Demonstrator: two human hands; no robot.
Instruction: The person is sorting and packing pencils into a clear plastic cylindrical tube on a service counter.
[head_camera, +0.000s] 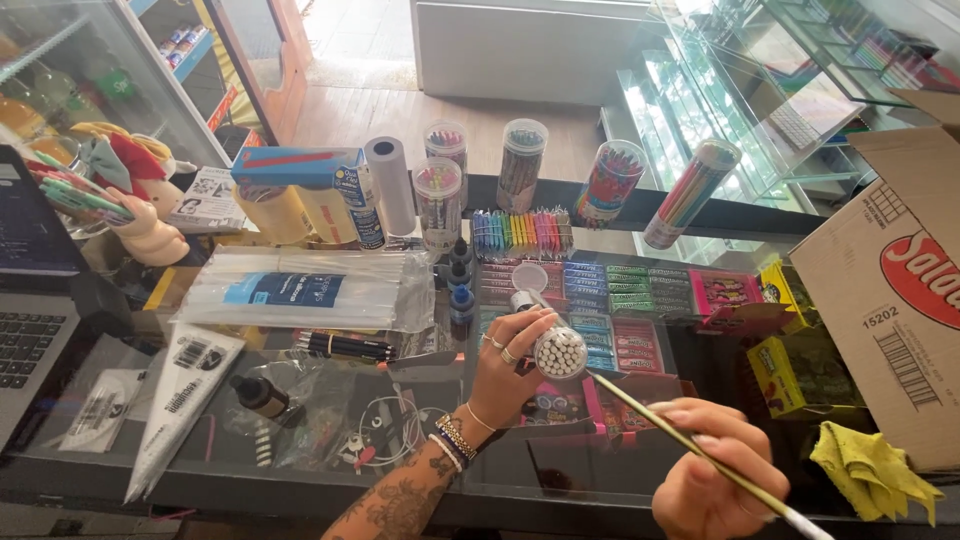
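- The left hand (505, 365) is closed around a small clear tube (556, 348) full of white sticks. The round open end of the tube faces the camera, and the white stick tips are visible inside it.
- The right hand (715, 475) is closed on a thin long brush (690, 447), with the fingers wrapped over its handle. The far end of the brush touches the open end of the tube, or is just beside it; I cannot tell which.
- Both hands are above a glass counter (560, 485).
- Just beyond the left hand, rows of flat coloured packs (625, 290) lie under the glass.
- Further beyond the left hand, near the far edge of the counter, four tall clear tubes of coloured pencils (520, 165) stand upright, and a white paper roll (390, 185) stands beside them.
- To the left of the left hand lies a clear plastic bag of long sticks (300, 290), and nearer to it some black pens (345, 347).
- To the right of the right hand there is a yellow cloth (870, 470) under a large cardboard box (890, 290).
- Far to the left of the left hand, part of a laptop (30, 340) is visible.
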